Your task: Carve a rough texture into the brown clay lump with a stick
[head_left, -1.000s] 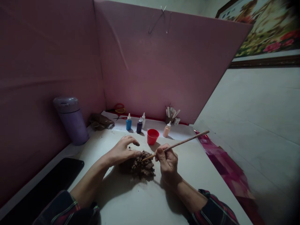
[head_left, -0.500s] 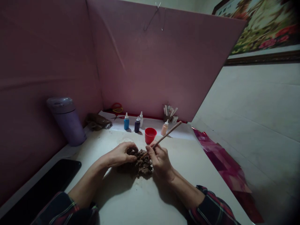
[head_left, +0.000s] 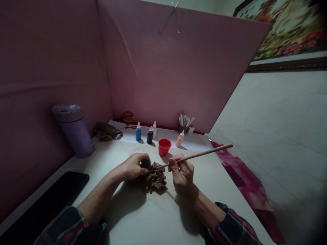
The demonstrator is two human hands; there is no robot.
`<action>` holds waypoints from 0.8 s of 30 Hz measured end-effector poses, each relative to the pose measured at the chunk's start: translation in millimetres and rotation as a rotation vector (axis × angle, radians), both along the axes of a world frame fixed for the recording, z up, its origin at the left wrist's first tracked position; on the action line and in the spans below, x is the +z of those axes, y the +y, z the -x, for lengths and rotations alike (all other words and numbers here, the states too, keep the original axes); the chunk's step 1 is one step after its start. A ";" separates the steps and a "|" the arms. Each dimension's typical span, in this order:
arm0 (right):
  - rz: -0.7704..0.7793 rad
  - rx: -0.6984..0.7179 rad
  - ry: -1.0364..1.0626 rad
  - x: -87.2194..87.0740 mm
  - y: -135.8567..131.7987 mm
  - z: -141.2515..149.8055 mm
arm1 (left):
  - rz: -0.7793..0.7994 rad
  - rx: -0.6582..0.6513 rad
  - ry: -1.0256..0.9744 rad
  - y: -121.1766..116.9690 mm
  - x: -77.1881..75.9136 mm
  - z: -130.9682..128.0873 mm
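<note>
A rough, brown lump of clay (head_left: 156, 179) with a flaky, bumpy surface lies on the white tabletop. My left hand (head_left: 136, 166) holds its left side, with the fingers and thumb curled against the edge. In a pinch grip, my right hand (head_left: 182, 174) holds a thin wooden stick (head_left: 204, 154). The stick's narrow tip reaches the top of the clay, and its thicker end points out to the right. Just behind the clay stands a red cup (head_left: 165, 147); what is in it I cannot make out.
Small bottles stand behind: blue (head_left: 138, 132), dark (head_left: 150, 136), white (head_left: 154, 129) and peach (head_left: 180, 139). Further back are a tool holder (head_left: 184, 126) and scissors (head_left: 128, 116). A wrapped brown block (head_left: 108, 131), purple tumbler (head_left: 74, 131) and black phone-like slab (head_left: 55, 204) lie left.
My right hand has shifted right, away from the clay, and the stick has tilted from steep to nearly flat. My left hand stays at the clay's left side.
</note>
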State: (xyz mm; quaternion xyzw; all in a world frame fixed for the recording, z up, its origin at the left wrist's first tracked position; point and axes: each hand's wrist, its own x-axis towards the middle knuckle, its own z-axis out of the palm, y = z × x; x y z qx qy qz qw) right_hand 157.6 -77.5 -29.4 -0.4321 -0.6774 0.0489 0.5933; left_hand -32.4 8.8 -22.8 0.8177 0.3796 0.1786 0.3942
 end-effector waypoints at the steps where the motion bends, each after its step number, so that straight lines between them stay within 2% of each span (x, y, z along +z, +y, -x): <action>1: 0.015 0.000 -0.018 0.9 0.4 0.1 | -0.004 0.010 -0.006 0.4 -1.3 0.1; 5: 0.139 0.035 -0.080 -0.7 3.4 3.3 | 0.028 0.028 -0.051 1.2 -5.5 1.8; 10: 0.246 0.070 0.002 -10.7 9.6 4.7 | 0.129 0.013 -0.085 0.0 -5.6 1.2; 18: 0.423 0.170 0.329 -30.3 33.2 -2.5 | 0.133 -0.013 -0.072 -3.5 -0.7 -0.2; 20: 0.402 0.156 0.288 -30.1 30.4 -1.2 | 0.121 -0.020 -0.072 -3.5 -0.3 0.2; 24: 0.263 0.143 -0.038 -23.0 14.4 5.8 | 0.109 -0.032 -0.084 -2.9 -1.9 0.1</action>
